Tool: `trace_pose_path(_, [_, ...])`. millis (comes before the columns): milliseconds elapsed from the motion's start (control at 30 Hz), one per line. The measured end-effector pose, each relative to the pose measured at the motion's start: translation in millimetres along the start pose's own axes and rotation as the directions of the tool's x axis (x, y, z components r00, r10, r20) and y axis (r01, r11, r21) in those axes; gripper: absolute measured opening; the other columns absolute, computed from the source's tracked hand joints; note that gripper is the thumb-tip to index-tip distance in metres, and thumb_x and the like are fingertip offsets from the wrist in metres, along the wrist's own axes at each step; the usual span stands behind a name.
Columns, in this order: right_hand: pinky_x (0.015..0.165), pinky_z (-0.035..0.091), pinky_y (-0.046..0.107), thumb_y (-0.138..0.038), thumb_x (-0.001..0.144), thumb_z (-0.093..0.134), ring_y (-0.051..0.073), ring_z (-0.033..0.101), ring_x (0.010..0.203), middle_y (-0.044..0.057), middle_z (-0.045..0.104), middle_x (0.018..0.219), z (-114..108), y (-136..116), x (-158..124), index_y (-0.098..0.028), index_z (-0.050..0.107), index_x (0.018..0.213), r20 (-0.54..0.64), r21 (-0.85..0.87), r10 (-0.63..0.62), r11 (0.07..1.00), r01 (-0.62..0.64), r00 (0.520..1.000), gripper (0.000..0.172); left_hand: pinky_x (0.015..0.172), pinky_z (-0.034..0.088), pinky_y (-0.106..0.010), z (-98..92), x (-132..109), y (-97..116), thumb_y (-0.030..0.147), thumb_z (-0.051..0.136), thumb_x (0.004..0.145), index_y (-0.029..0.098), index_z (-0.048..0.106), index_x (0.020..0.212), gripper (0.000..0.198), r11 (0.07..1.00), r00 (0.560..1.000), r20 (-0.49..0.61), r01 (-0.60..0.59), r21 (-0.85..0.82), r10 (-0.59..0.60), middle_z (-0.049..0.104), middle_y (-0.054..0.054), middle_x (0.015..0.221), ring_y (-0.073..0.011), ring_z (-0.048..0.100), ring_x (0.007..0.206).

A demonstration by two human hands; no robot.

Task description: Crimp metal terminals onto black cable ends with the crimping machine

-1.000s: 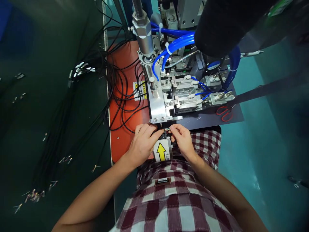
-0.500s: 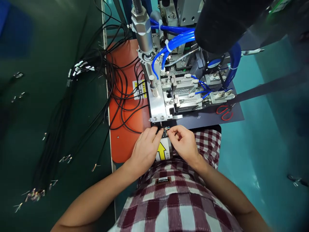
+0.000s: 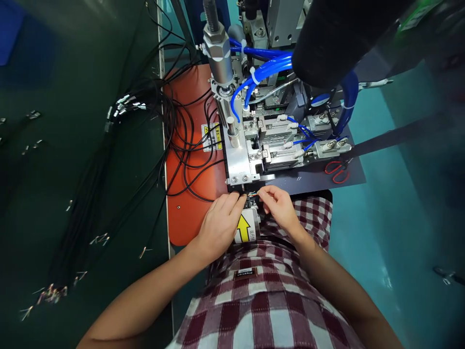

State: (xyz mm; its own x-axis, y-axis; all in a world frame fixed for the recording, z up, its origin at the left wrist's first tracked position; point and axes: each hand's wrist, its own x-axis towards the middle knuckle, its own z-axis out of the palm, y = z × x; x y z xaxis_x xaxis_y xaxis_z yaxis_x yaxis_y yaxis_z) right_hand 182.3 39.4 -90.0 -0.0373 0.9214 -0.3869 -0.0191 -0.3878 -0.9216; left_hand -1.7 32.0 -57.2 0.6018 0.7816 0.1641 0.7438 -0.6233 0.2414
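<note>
Left hand pinches a black cable; right hand pinches its wire ends, which lie crosswise between both hands, just before the machine.

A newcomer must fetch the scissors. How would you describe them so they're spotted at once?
Find the metal machine with blue hoses mid-bench. Follow its dark base plate to the right end, just in front of the last silver clamp block. The scissors lie flat there, the only red-handled thing on it.
</note>
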Motion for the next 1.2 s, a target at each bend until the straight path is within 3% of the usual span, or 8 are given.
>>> trace_pose_path(167, [0.043, 0.032, 0.024, -0.044, 0.083, 0.062, 0.008, 0.042, 0.045, -0.003, 0.055, 0.064, 10, -2, 1, -0.018, 0.058, 0.078, -0.070, -0.020, -0.073, 0.997, 0.072, 0.995, 0.027, 0.076, 0.051, -0.038, -1.2, 1, 0, 0.009, 0.041, 0.091, 0.004, 0.057, 0.120, 0.034, 1.000, 1.000, -0.017, -0.010, 0.006, 0.010, 0.060, -0.017, 0.104, -0.0252, 0.052, 0.089])
trace_pose_path(333, [0.043, 0.030, 0.023, -0.043, 0.076, 0.067, 0.006, 0.039, 0.043, -0.005, 0.050, 0.060, 24, -2, 5, -0.018, 0.054, 0.068, -0.065, 0.272, 0.094, 0.960, -0.073, 0.993, 0.029, 0.077, 0.050, -0.038, -1.5, 1, -1, 0.010, 0.042, 0.091, 0.005, 0.058, 0.119, 0.033, 1.000, 1.000, -0.013, -0.014, 0.022, 0.015, 0.060, -0.017, 0.106, -0.0252, 0.052, 0.090])
trace_pose_path(433, [0.044, 0.029, 0.023, -0.042, 0.073, 0.069, 0.006, 0.038, 0.043, -0.006, 0.048, 0.058, 25, -5, 5, -0.018, 0.054, 0.066, -0.053, 0.340, 0.147, 0.933, -0.121, 0.988, 0.030, 0.078, 0.050, -0.037, -1.5, 0, -1, 0.010, 0.042, 0.090, 0.006, 0.057, 0.121, 0.035, 1.000, 1.000, -0.005, -0.013, 0.028, 0.013, 0.060, -0.017, 0.107, -0.0253, 0.052, 0.091])
trace_pose_path(600, [0.045, 0.030, 0.023, -0.046, 0.073, 0.071, 0.006, 0.040, 0.044, -0.006, 0.050, 0.059, 20, -5, 4, -0.018, 0.055, 0.070, -0.014, 0.316, 0.136, 0.941, -0.124, 0.991, 0.032, 0.076, 0.049, -0.036, -2.8, 2, -1, 0.011, 0.041, 0.090, 0.010, 0.058, 0.121, 0.036, 1.000, 1.000, -0.001, 0.004, -0.008, -0.004, 0.060, -0.014, 0.103, -0.0241, 0.051, 0.088])
trace_pose_path(733, [0.047, 0.033, 0.024, -0.054, 0.079, 0.063, 0.008, 0.044, 0.046, -0.004, 0.052, 0.061, 21, -1, 5, -0.019, 0.052, 0.069, -0.038, 0.243, 0.068, 0.968, -0.057, 0.997, 0.038, 0.074, 0.048, -0.035, -3.9, 4, 0, 0.011, 0.041, 0.090, 0.010, 0.059, 0.121, 0.036, 1.000, 1.000, 0.020, 0.024, -0.009, -0.024, 0.061, -0.013, 0.103, -0.0234, 0.050, 0.085])
trace_pose_path(867, [0.045, 0.031, 0.024, -0.049, 0.080, 0.064, 0.008, 0.039, 0.045, -0.007, 0.045, 0.054, 28, 1, 4, -0.020, 0.049, 0.070, -0.082, 0.234, 0.013, 0.972, 0.007, 0.997, 0.033, 0.072, 0.046, -0.034, -2.1, 5, 1, 0.010, 0.040, 0.090, 0.010, 0.059, 0.121, 0.036, 0.999, 0.999, 0.024, 0.024, 0.029, -0.025, 0.061, -0.013, 0.102, -0.0229, 0.050, 0.083])
trace_pose_path(1033, [0.043, 0.026, 0.023, -0.051, 0.078, 0.065, 0.008, 0.032, 0.044, -0.008, 0.038, 0.053, 33, 3, 4, -0.021, 0.048, 0.068, -0.084, 0.320, 0.072, 0.946, -0.041, 0.994, 0.036, 0.073, 0.046, -0.035, 2.5, 4, 2, 0.012, 0.041, 0.090, 0.010, 0.058, 0.121, 0.036, 0.998, 1.000, -0.001, 0.024, 0.064, -0.024, 0.060, -0.015, 0.104, -0.0233, 0.051, 0.084])
trace_pose_path(1200, [0.047, 0.031, 0.024, -0.058, 0.081, 0.058, 0.008, 0.038, 0.046, -0.005, 0.050, 0.060, 24, 5, 5, -0.019, 0.053, 0.073, -0.025, 0.307, 0.077, 0.949, -0.065, 0.997, 0.040, 0.075, 0.046, -0.035, 5.2, 3, 2, 0.010, 0.039, 0.089, 0.012, 0.058, 0.121, 0.037, 0.998, 0.999, -0.001, 0.053, 0.020, -0.053, 0.059, -0.014, 0.104, -0.0232, 0.051, 0.087])
